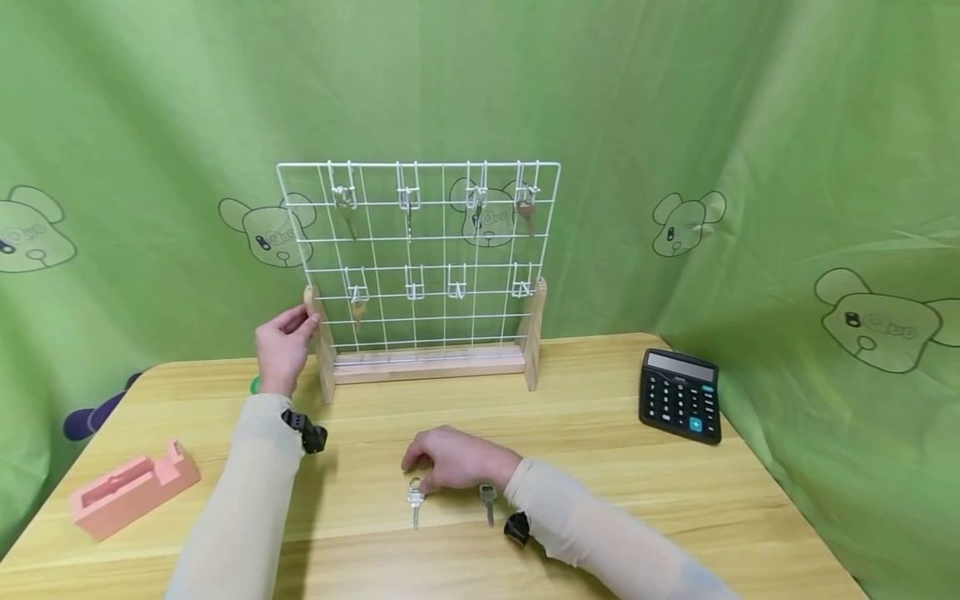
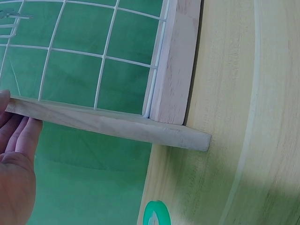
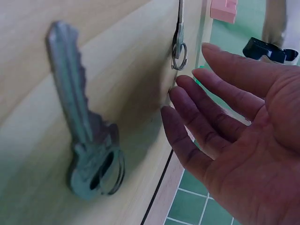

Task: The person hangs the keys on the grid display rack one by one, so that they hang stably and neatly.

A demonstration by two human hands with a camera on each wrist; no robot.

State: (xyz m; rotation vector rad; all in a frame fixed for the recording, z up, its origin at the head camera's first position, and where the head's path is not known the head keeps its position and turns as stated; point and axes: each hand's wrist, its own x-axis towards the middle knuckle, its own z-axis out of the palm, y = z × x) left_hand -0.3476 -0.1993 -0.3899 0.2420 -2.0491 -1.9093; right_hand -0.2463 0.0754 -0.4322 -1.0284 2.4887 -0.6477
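My left hand (image 1: 282,346) holds the left wooden upright (image 2: 93,121) of a white wire grid rack (image 1: 420,242), thumb on one side and fingers on the other. Over the table my right hand (image 1: 457,458) reaches with loosely bent fingers that hold nothing. Its thumb is close beside a silver key (image 1: 416,497) with a small ring (image 3: 180,57); whether they touch I cannot tell. A second silver key (image 3: 77,108), also ringed, lies near the right wrist. Several keys hang from the grid's hooks, among them a brass-coloured key (image 1: 358,315) on the lower row.
Several lower hooks (image 1: 457,283) carry no key. A black calculator (image 1: 680,396) lies at the right of the wooden table (image 1: 600,500). At the left are a pink tape dispenser (image 1: 135,492) and a green round object (image 2: 157,213). Green curtain (image 1: 600,100) hangs behind.
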